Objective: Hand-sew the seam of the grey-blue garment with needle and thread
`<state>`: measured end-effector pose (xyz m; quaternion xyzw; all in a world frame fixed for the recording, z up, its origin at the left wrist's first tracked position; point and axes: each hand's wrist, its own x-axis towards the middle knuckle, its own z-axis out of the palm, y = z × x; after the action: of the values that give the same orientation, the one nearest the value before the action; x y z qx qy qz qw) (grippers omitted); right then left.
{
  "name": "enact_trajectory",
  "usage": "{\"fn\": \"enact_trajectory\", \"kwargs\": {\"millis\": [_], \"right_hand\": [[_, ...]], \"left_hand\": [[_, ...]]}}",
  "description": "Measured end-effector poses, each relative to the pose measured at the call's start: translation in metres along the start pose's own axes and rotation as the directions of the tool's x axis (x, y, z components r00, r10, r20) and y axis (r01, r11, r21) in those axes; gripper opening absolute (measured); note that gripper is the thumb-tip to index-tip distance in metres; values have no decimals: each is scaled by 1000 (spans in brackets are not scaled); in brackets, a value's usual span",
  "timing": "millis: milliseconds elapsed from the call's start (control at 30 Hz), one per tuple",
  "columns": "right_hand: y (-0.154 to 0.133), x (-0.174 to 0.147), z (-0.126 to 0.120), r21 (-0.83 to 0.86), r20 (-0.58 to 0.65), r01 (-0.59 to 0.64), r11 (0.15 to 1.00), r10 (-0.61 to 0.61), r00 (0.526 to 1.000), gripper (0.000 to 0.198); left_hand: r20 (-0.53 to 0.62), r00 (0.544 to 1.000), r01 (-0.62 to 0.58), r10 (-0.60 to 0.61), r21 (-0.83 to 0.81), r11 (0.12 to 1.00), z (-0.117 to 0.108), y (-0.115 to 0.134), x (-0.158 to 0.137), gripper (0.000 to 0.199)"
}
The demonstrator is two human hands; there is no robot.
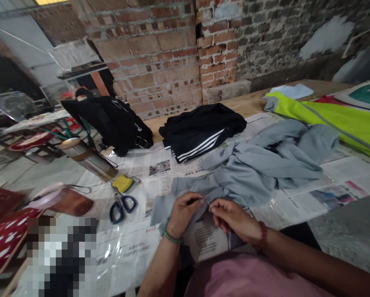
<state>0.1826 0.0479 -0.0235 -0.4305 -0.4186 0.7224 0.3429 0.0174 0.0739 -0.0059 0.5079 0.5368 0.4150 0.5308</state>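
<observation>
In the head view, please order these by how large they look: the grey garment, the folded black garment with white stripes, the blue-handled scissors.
1. Grey garment, clearly largest.
2. Black striped garment, though it lies farther from the camera.
3. Blue-handled scissors, smallest.

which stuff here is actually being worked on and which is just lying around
In use: left hand and right hand pinching something thin over the grey garment.

Lying about: scissors, black striped garment, black bag, neon yellow garment, metal flask.

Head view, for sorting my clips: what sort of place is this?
Probably a small sewing or mending workshop: grey garment on a newspaper-covered table, scissors nearby, bare brick wall behind.
</observation>
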Motion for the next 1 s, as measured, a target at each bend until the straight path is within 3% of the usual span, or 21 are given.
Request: {"fn": "enact_trajectory", "kwargs": {"millis": [200, 367, 467, 533, 600, 633, 700, 767, 833, 933, 1000], "right_hand": [[-4, 3, 6, -26, -51, -10, 1000, 9, 999, 25], [-2, 14, 10, -57, -105, 47, 997, -53, 993, 23], [-3, 12, 6, -127, -62, 10, 992, -18, 998, 19], [-10, 5, -4, -272, 2, -9, 962, 10, 1000, 19], [-25, -3, -18, -490, 26, 84, 868, -82, 996, 15], [-35, -6, -26, -607, 18, 172, 776, -203, 979, 14], [-55, -5, -41, -766, 2, 312, 562, -484, 875, 15], [-71, 4, -49, -813, 53, 397, 427, -624, 780, 14], [-78, 17, -50, -776, 152, 465, 426, -589, 794, 13], [-72, 35, -41, -687, 303, 522, 505, -454, 838, 11], [-63, 42, -33, -657, 331, 531, 535, -428, 841, 10]], "left_hand": [[45, 999, -17, 14, 76, 997, 2, 2, -1, 8], [65, 995, -77, 69, 116, 990, 4, 2, -2, 9], [32, 997, -77, 74, 106, 991, 4, 2, -2, 8], [3, 997, -80, 80, 117, 990, 3, 2, -2, 6], [-22, 994, -105, 109, 139, 985, 3, 2, -2, 4], [-28, 991, -123, 128, 148, 981, 3, 2, -2, 4], [-30, 987, -151, 158, 160, 975, 4, 3, -2, 4], [-24, 987, -156, 162, 159, 975, 4, 3, -1, 4], [-24, 989, -144, 149, 147, 979, 4, 3, -1, 5], [-22, 991, -129, 132, 124, 984, 2, 1, -1, 6], [-14, 993, -119, 121, 108, 987, 1, -1, -1, 6]]}}
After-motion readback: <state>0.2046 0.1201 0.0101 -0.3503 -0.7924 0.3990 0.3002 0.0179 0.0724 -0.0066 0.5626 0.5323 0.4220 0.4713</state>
